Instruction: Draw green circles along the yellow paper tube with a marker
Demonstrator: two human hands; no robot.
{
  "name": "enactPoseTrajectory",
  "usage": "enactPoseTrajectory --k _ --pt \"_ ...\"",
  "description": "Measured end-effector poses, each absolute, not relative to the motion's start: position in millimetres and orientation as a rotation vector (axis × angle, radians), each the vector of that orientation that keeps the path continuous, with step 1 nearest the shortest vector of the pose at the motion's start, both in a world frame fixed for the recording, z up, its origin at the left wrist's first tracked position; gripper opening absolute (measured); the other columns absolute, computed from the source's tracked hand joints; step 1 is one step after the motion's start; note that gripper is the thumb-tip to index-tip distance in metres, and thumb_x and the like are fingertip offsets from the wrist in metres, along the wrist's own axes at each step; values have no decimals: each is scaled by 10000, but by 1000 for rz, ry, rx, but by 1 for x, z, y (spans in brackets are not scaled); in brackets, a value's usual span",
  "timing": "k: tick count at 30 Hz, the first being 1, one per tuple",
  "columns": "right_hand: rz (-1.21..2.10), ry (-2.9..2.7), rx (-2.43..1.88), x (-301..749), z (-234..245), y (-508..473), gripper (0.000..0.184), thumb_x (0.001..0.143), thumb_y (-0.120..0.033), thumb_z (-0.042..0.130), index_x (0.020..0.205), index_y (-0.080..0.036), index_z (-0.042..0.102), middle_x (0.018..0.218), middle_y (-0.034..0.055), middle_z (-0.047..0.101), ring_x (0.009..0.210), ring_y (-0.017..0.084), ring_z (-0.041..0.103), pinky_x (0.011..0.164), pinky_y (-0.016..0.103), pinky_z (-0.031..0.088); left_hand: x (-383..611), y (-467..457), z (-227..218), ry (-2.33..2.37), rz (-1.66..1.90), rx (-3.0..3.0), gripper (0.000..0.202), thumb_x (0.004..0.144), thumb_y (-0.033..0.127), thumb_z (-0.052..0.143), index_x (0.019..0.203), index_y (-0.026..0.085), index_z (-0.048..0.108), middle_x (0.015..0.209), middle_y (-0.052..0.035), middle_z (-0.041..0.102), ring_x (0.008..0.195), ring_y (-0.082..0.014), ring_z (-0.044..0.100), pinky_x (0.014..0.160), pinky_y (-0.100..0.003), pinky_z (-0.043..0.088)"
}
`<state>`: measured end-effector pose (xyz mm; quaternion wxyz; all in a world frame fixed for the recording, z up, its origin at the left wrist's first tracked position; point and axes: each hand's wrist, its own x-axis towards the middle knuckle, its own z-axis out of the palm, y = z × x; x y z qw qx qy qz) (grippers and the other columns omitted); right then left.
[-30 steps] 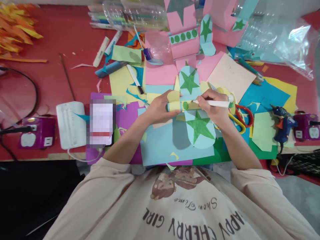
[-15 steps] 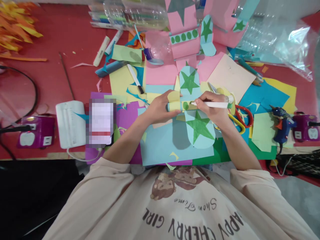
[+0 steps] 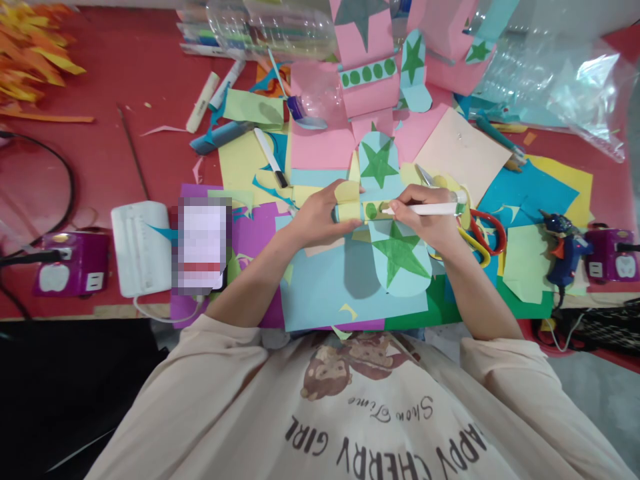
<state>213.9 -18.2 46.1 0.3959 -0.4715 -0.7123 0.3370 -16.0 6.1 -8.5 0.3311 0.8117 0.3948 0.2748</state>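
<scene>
In my right hand [image 3: 425, 213] is a white marker pen [image 3: 433, 209], its tip at a yellow paper band [image 3: 378, 211] that bears a green dot. My left hand [image 3: 323, 217] is closed around the left end of the paper piece with that band, thumb and fingers on either side. Above and below the band, light blue rounded flaps carry a green star [image 3: 379, 162] and a larger green star [image 3: 401, 256]. Under my right hand lie scissors with red and yellow handles [image 3: 489, 233], partly hidden.
A phone [image 3: 203, 247] and a white power bank [image 3: 142, 249] lie to the left. A blue glue gun [image 3: 563, 250] stands at the right. Pink paper shapes [image 3: 370, 93] and clear plastic bottles [image 3: 273, 30] are at the back. Paper scraps and a black-capped marker [image 3: 271, 158] surround my hands.
Both hands keep nearly the same place. The marker and my right fingers have shifted very slightly, and the lower starred flap has moved a little to the right.
</scene>
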Motion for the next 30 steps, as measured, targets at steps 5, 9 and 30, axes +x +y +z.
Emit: enactPoseTrajectory --k 5,9,30 --pt "845 -1813 -1219 214 47 -18 272 778 -253 621 536 -193 514 486 -40 521 454 70 404 458 239 309 -16 6 -8 1061 687 2114 591 786 492 615 1277 165 572 1273 -108 643 1165 -281 618 1011 -388 493" --pt "847 -1827 -1276 214 47 -18 256 760 -263 605 534 -194 506 492 -38 511 473 73 402 470 238 316 -16 6 -9 1050 700 2128 587 796 508 602 1269 162 571 1263 -106 645 1158 -282 625 1008 -393 496" --pt "839 -1580 -1219 220 40 -15 234 809 -272 603 594 -219 527 501 -36 535 469 102 475 453 263 354 -17 6 -8 1064 678 2116 568 783 472 599 1268 177 572 1280 -94 637 1166 -290 623 1014 -402 495"
